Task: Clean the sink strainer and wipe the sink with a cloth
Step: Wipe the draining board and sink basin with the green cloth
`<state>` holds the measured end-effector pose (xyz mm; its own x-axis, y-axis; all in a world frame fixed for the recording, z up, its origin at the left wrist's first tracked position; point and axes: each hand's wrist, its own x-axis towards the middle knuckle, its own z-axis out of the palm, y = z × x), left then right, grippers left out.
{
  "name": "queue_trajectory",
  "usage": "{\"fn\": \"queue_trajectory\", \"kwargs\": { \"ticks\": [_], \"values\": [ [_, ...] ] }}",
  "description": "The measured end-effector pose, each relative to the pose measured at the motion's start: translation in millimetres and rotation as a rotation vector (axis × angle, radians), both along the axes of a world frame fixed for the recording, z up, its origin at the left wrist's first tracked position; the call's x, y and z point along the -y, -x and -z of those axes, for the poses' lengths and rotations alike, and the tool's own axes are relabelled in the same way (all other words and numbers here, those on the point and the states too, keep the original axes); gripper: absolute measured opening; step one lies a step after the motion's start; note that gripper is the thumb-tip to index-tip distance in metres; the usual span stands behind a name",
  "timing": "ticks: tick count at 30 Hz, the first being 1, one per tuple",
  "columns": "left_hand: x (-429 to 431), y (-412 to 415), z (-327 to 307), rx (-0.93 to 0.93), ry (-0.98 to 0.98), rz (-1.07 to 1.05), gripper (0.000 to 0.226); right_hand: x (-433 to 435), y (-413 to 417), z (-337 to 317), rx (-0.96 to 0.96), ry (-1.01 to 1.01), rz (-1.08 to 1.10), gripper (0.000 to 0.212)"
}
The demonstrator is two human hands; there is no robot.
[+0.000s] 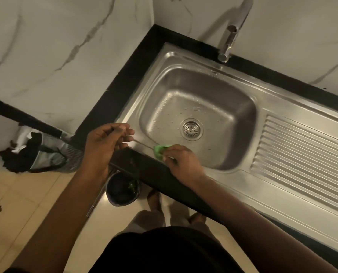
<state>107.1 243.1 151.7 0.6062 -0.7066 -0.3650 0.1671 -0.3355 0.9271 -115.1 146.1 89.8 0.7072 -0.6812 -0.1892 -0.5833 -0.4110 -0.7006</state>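
Two hands are at the sink (pixel 183 62): my right hand (pixel 183 162) has its fingers (pixel 169 154) pinching the green cloth (pixel 159 151) on the rim, with the strainer (pixel 191 129) in the drain beyond them. My left hand (pixel 105 142) has curled fingers; I cannot tell if they hold anything.

Right grip (pixel 183 164) pinches green cloth (pixel 160 151) on sink (pixel 183 60) rim, 7 o'clock of strainer (pixel 191 129); left grip (pixel 105 146), 9 o'clock, pinches thin rod (pixel 143 144).
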Motion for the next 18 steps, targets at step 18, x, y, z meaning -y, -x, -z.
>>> {"fn": "queue_trajectory", "kwargs": {
  "ticks": [18],
  "values": [
    [-1,-82,20,0.208,-0.027,-0.195,0.011,24,18,-12,-0.025,-0.104,-0.111,0.032]
  ]
}}
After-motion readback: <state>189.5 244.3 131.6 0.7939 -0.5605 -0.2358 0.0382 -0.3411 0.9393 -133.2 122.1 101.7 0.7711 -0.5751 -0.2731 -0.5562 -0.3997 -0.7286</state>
